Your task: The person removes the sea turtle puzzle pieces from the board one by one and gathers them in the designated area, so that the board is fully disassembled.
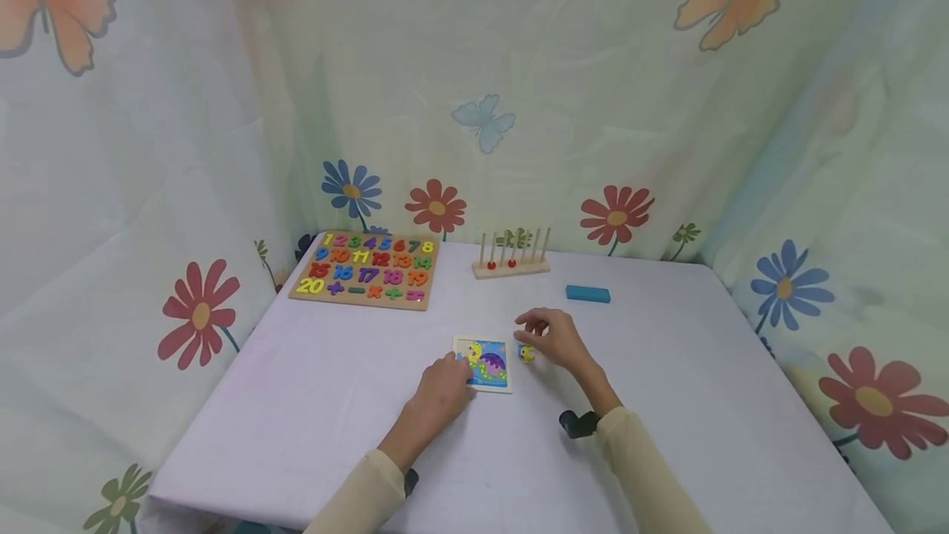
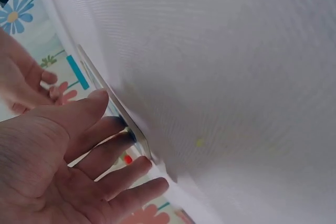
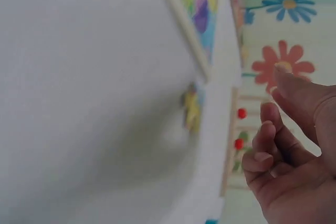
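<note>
A small framed picture puzzle (image 1: pixel 491 367) lies on the white cloth, showing a yellow spotted animal with a purple back on blue. My left hand (image 1: pixel 443 387) is at its left edge; in the left wrist view the fingers reach out loosely, with fingertips (image 2: pixel 126 124) touching the puzzle. Just right of the frame, a loose blue-and-yellow puzzle piece (image 1: pixel 525 353) rests on the table. Above that piece hovers my right hand (image 1: pixel 552 338). Seen from the right wrist, its fingers (image 3: pixel 265 137) are loosely bent with nothing between them, apart from the piece (image 3: pixel 192 109).
A number board (image 1: pixel 363 269) with colourful digits lies at the back left. Behind the puzzle stands a wooden peg rack (image 1: pixel 511 269) with two red beads. A blue block (image 1: pixel 588 294) lies to its right. Flowered curtains surround the table (image 1: pixel 667 402).
</note>
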Available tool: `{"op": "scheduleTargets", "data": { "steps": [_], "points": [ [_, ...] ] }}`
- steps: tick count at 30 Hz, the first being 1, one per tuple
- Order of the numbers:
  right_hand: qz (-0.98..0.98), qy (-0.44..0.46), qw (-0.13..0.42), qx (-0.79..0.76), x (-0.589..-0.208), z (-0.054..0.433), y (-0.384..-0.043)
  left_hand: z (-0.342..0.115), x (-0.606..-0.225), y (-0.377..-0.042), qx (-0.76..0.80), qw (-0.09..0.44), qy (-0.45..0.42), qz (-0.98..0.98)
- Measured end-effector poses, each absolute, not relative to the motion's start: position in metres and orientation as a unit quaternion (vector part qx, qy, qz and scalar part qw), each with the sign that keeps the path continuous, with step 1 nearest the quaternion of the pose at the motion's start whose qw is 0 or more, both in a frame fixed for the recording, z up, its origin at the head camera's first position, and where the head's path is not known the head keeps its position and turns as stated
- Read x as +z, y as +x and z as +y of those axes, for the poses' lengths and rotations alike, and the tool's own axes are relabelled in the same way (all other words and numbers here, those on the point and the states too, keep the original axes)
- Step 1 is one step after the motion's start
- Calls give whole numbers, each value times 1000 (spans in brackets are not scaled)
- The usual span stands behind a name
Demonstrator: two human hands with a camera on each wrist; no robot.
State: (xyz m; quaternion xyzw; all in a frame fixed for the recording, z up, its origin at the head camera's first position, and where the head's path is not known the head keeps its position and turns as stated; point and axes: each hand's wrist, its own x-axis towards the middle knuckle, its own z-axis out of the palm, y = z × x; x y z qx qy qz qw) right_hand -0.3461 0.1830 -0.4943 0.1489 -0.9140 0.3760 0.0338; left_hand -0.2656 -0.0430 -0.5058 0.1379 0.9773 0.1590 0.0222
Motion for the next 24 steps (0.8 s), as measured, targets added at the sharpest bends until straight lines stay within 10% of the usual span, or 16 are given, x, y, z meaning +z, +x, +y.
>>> {"op": "scheduleTargets", "data": {
  "steps": [24],
  "points": [
    [-902, 189, -3, 388, -518, 128, -345, -42, -513, -268, 126, 10, 228, 965]
  ]
}}
